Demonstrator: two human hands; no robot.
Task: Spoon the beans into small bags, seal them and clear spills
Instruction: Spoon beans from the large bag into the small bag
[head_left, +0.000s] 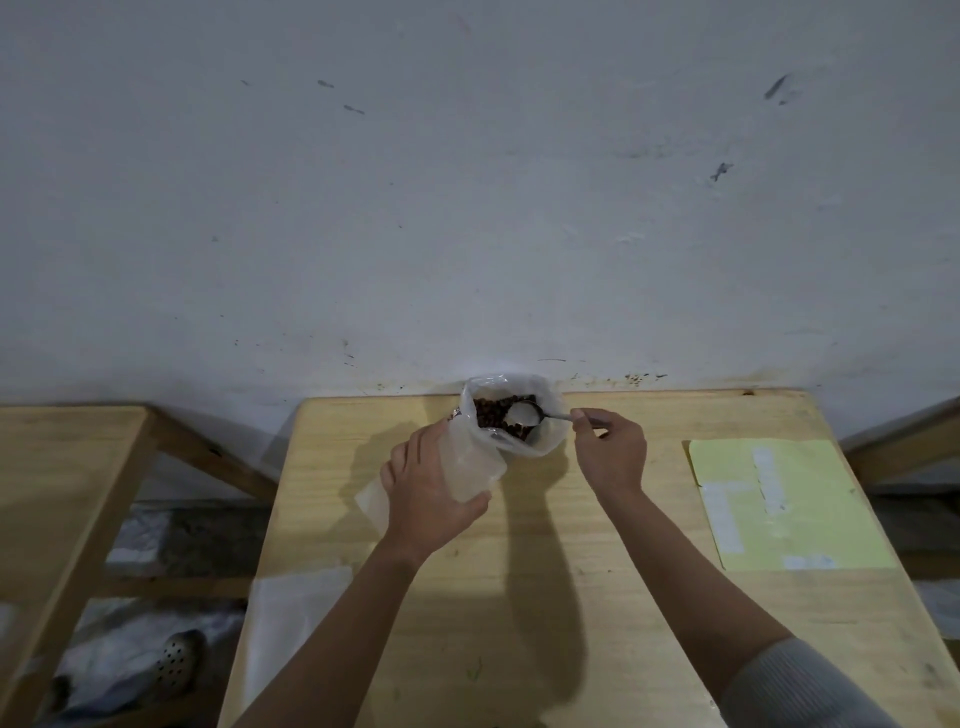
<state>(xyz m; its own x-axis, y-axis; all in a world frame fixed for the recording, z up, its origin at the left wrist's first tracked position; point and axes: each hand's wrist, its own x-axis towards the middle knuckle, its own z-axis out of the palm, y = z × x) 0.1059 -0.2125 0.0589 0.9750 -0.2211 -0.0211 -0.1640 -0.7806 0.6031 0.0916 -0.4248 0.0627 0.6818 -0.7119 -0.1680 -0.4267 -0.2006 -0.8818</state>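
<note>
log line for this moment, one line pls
stage: scooping | right hand: holds spoon, bowl in bean bag | left hand: holds small bag beside it | table: yellow sheet at right

Dim, cool light from behind the camera throws long soft forearm shadows up the table (649, 597). Wide-angle bending curves the frame's edges; lower left is murky and slightly blurred.

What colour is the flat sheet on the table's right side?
Pale yellow sheet with whitish patches, seen in the head view.
</note>
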